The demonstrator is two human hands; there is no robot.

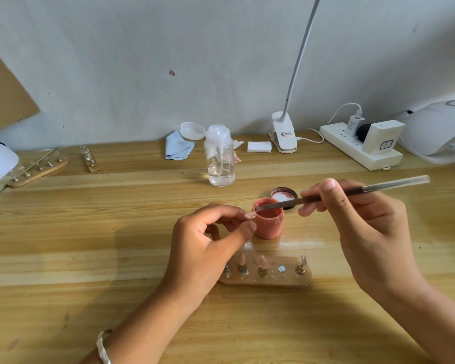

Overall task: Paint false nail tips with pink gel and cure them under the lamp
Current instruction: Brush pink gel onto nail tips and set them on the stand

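One nail tip [250, 216]: left hand [208, 248] | brush [326, 197]: right hand [365, 227] | clip label [286, 134] blurred

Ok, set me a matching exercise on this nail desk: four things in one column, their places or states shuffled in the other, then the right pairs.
Things
1. brush
2. false nail tip
3. jar lid
4. pump bottle

Places or states
A. stands upright, flip cap open, clear liquid inside
B. pinched by the left hand
C. lies inner side up just behind the pink gel pot
D. gripped by the right hand, tip at the pot's mouth

Pairs: 1-D, 2-B, 3-C, 4-A.
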